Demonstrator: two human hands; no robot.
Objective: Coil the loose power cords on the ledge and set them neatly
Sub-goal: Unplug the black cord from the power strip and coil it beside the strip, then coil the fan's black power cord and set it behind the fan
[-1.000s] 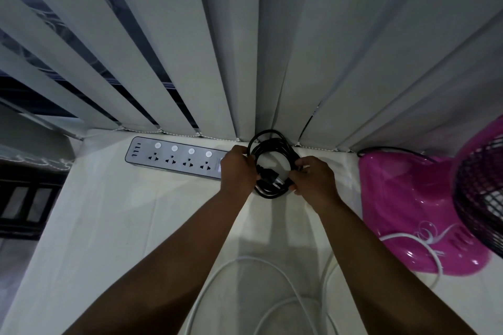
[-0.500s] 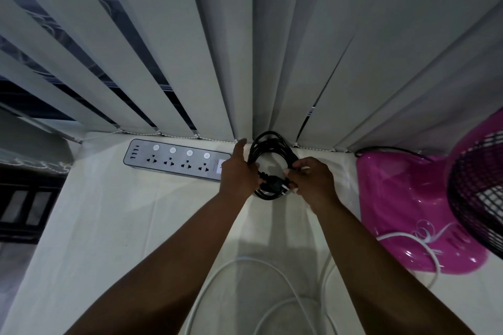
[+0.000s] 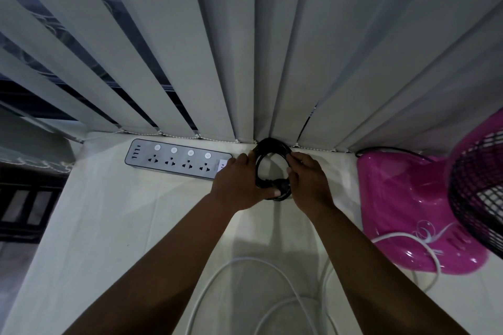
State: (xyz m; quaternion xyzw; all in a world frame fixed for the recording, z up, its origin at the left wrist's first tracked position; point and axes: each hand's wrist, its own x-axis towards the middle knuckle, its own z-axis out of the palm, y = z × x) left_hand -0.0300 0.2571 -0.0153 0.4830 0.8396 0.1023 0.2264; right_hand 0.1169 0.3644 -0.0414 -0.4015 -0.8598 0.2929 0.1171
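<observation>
At the back of the pale cloth-covered ledge (image 3: 114,225), against the grey vertical blind slats (image 3: 190,48), one coiled black power cord (image 3: 268,148) is grasped by the left hand (image 3: 239,185) and right hand (image 3: 309,180) on opposite sides. One grey four-socket power strip (image 3: 177,159) lies just left; one glossy pink fan (image 3: 413,206) stands right, and loose white cord (image 3: 239,264) loops across the near ledge.

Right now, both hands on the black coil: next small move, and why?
Probably lower the black cord coil flat onto the ledge by the power strip and let go. The loops look gathered into one ring, the left hand and right hand grip its opposite sides, and it sits against the blinds. The white cord nearer the person lies loose.
</observation>
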